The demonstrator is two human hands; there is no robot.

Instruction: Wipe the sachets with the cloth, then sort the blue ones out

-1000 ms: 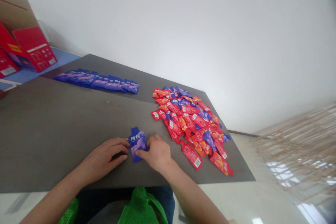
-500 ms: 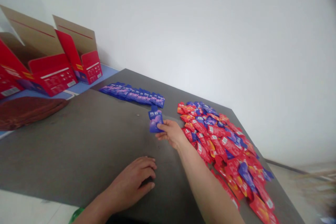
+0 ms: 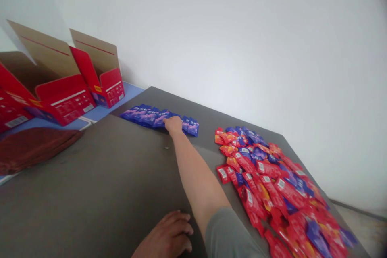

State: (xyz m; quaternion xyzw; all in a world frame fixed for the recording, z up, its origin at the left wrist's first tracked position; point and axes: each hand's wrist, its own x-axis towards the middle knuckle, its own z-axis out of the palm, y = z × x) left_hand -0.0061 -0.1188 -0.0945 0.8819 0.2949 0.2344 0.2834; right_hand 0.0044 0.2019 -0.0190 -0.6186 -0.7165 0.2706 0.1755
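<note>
Overlapping blue-purple pouches (image 3: 142, 115) form a row near the table's far edge. My right hand (image 3: 173, 124) reaches over this row, with its thumb and fingers closed on one purple pouch (image 3: 161, 118). The fingertips are partly hidden, and the forearm stretches across the middle of the table. Closer to me, my left hand (image 3: 169, 236) rests on the dark table, its fingers loosely bent and slightly apart, holding nothing. Right of my arm lies a mixed heap of red pouches (image 3: 272, 193) and purple pouches, some showing white barcode labels.
Red cardboard boxes with raised brown flaps, among them one box (image 3: 113, 86), stand on a blue surface at the left. A brown cloth (image 3: 39, 147) lies in front of them. The dark tabletop (image 3: 99, 185) ends at a white wall behind.
My right hand has carried the purple pouch away from me and slightly left, onto the row. The view has shifted, so my left hand appears lower in the picture.
</note>
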